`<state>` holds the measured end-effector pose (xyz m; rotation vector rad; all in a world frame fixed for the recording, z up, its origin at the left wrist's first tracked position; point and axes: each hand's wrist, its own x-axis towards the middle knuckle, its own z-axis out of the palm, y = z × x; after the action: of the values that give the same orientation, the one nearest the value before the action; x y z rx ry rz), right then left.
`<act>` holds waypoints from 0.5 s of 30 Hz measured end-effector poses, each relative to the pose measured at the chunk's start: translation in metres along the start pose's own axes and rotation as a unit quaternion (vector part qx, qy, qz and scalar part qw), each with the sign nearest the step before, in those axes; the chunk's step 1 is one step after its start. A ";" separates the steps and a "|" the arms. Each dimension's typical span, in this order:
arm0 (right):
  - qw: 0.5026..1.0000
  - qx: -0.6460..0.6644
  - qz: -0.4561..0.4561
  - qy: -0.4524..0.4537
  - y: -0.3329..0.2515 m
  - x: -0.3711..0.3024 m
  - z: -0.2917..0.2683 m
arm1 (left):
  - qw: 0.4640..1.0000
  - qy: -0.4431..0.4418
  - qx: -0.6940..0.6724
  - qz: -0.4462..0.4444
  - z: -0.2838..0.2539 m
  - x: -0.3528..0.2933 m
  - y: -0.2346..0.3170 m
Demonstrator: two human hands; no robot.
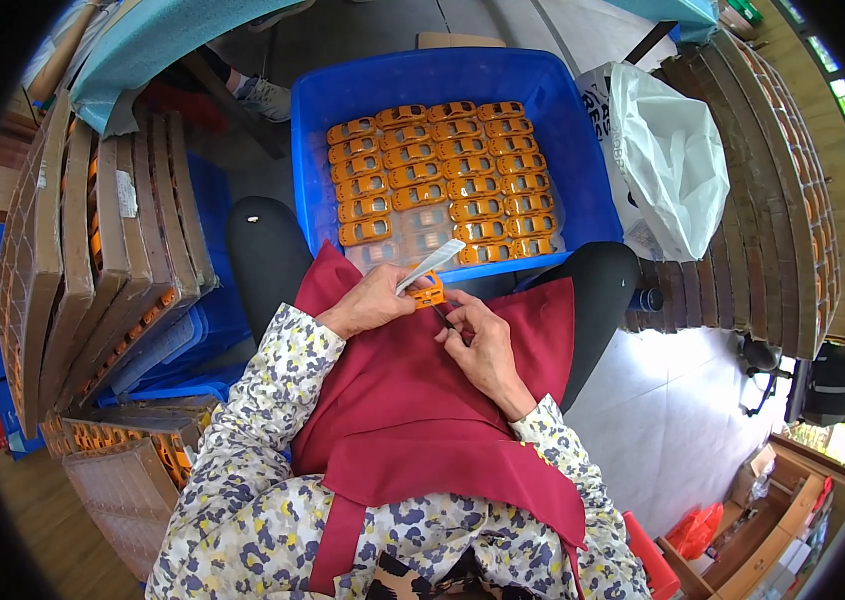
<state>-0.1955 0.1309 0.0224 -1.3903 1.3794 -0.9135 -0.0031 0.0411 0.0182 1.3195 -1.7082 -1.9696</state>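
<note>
My left hand (375,300) is closed on an orange toy car body (428,293) above my lap. A narrow white strip (438,260), perhaps folded paper or cloth, sticks up from the same hand beside the body. My right hand (488,350) pinches a thin dark tool (442,317) whose upper end meets the underside of the car body; its kind is hard to make out. Just beyond my hands stands a blue bin (583,170). Rows of orange toy car bodies (415,153) lie in it, with clear moulded pockets (421,218) showing at the near left.
Brown cardboard trays (73,250) holding more orange bodies lean in a stack at my left. Another tall stack of trays (758,200) rises at the right. A white plastic bag (671,160) hangs beside the bin. Wooden drawers (763,530) are at the lower right.
</note>
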 end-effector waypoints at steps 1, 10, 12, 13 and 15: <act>1.000 0.004 0.001 0.001 0.000 0.000 0.000 | 1.000 0.000 0.004 -0.001 0.000 0.000 0.001; 1.000 0.017 0.011 -0.004 0.001 0.001 -0.001 | 1.000 0.002 -0.003 0.000 -0.001 -0.001 0.002; 1.000 0.016 0.013 -0.008 0.003 0.001 -0.001 | 1.000 0.004 -0.005 0.010 -0.001 0.001 0.000; 1.000 0.024 0.017 -0.010 0.004 0.001 -0.001 | 1.000 0.004 -0.005 0.014 -0.001 0.001 -0.001; 0.999 0.040 0.024 -0.013 0.005 0.001 0.000 | 1.000 0.005 -0.013 0.015 -0.001 0.001 -0.002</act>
<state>-0.1973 0.1303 0.0177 -1.2993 1.3359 -0.9060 -0.0021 0.0404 0.0157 1.2849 -1.6835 -1.9590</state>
